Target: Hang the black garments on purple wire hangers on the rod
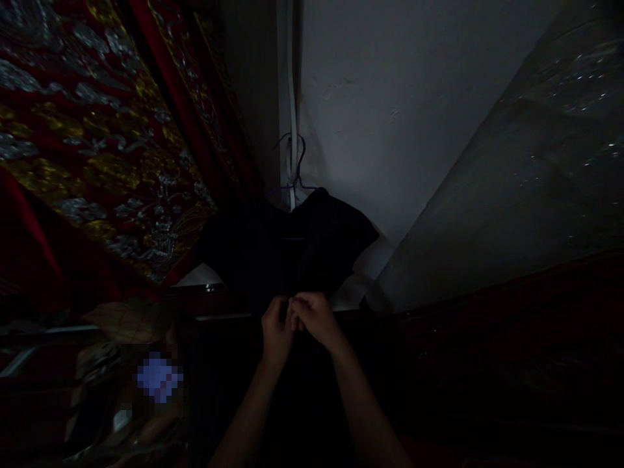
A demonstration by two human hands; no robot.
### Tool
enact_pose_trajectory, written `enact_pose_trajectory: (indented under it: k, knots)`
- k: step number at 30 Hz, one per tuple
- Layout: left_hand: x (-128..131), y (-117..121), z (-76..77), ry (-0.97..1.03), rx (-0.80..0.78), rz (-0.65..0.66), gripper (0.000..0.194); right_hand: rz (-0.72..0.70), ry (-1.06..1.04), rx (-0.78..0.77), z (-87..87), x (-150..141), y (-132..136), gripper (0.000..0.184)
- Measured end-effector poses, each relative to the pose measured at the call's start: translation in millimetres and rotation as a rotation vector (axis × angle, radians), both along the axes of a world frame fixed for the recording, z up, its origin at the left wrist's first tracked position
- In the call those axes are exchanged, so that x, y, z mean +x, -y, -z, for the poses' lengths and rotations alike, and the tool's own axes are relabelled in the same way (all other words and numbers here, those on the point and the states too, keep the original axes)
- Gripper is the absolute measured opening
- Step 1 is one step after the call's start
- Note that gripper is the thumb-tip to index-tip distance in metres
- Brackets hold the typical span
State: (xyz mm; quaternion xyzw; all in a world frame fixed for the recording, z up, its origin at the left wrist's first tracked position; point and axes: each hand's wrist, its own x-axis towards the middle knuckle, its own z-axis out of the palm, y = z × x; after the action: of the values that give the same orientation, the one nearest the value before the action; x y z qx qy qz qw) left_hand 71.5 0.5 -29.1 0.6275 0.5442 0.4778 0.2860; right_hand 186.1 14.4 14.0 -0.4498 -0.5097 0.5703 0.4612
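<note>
A black garment [312, 240] hangs on a thin wire hanger [294, 170] against a white wall, in very dim light. My left hand [275, 331] and my right hand [314, 318] meet at the garment's front, just below its middle. Both hands have their fingers curled and pinched together on the dark cloth. What exactly lies between the fingertips is hidden by the darkness.
A red cloth with gold and silver embroidery [97, 143] hangs at the left. A pale sheer covering [526, 188] slopes down at the right. A white strip [291, 78] runs down the wall behind the hanger. Dim clutter [112, 383] lies at the lower left.
</note>
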Motion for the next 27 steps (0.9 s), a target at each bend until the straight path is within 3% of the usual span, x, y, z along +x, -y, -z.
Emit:
enact_pose_trajectory:
  k: [2, 5, 8, 11, 14, 18, 21, 24, 27]
  knots:
    - [2.5, -6.8, -2.3, -0.028, 0.015, 0.068, 0.011, 0.019, -0.03, -0.039, -14.6, 3.6, -8.1, 0.027]
    - [6.3, -15.4, -0.3, -0.102, 0.122, 0.152, 0.015, 0.174, -0.097, -0.032, -57.7, 15.3, -32.1, 0.028]
    - [11.1, -24.2, 7.1, -0.183, 0.155, 0.2, 0.013, 0.323, -0.117, 0.114, -110.1, 22.2, -59.9, 0.025]
    - [10.5, -37.0, 2.7, -0.208, 0.167, 0.232, 0.01, 0.298, -0.083, 0.272, -141.8, 18.2, -73.9, 0.025]
    - [2.7, -49.3, -30.7, -0.183, 0.213, 0.259, 0.004, 0.244, -0.07, 0.343, -144.1, 13.3, -70.5, 0.028]
    - [-9.3, -62.8, -112.3, 0.003, 0.529, 0.14, 0.041, 0.21, -0.004, 0.404, -134.7, 15.2, -60.4, 0.027]
    - [-12.9, -76.2, -166.3, -0.086, 0.653, 0.137, 0.027, 0.192, 0.061, 0.48, -132.2, 16.5, -61.5, 0.026]
    - [-13.4, -91.2, -187.1, -0.275, 0.689, 0.146, 0.016, 0.242, 0.126, 0.533, -123.0, 15.5, -68.1, 0.026]
    - [-15.9, -103.2, -180.3, -0.436, 0.648, 0.176, 0.016, 0.3, 0.131, 0.513, -106.6, 14.3, -71.9, 0.025]
